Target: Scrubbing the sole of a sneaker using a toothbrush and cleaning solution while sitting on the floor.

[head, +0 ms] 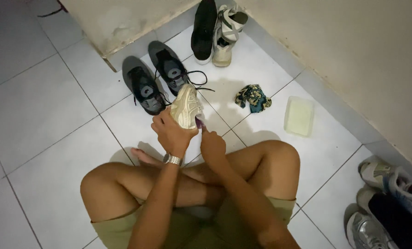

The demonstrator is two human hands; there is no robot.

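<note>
I sit cross-legged on a white tiled floor. My left hand (170, 131), with a watch on its wrist, grips a cream-coloured sneaker (186, 105) by its heel end, toe pointing away from me. My right hand (212, 144) is at the shoe's near right side, its fingers closed on a small purple thing (199, 122) pressed against the shoe; I cannot make out what it is.
A pair of grey sneakers (155, 83) lies just beyond the held shoe. A black shoe (203, 30) and a white strapped shoe (226, 34) stand by the wall. A crumpled patterned cloth (253, 97), a pale plastic tub (299, 115), and more shoes (390, 203) lie at the right.
</note>
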